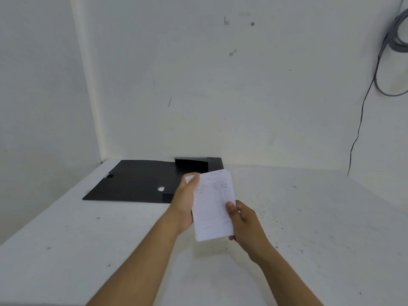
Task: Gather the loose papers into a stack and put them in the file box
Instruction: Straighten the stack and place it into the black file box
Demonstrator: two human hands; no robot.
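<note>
A stack of white papers (pixel 212 206) with faint printed tables is held upright above the table, between both hands. My left hand (pixel 184 202) grips its left edge, fingers curled over the top left corner. My right hand (pixel 242 219) holds the lower right edge, thumb on the front sheet. Behind the papers a black file box (pixel 136 180) lies open and flat on the table, its lid spread to the left and its tray part (pixel 198 163) at the back right, partly hidden by the papers and my left hand.
The white table (pixel 309 217) fills the corner of two white walls. A thin black cable (pixel 362 120) hangs down the right wall to the table's back edge, with grey cable loops (pixel 397 36) higher up.
</note>
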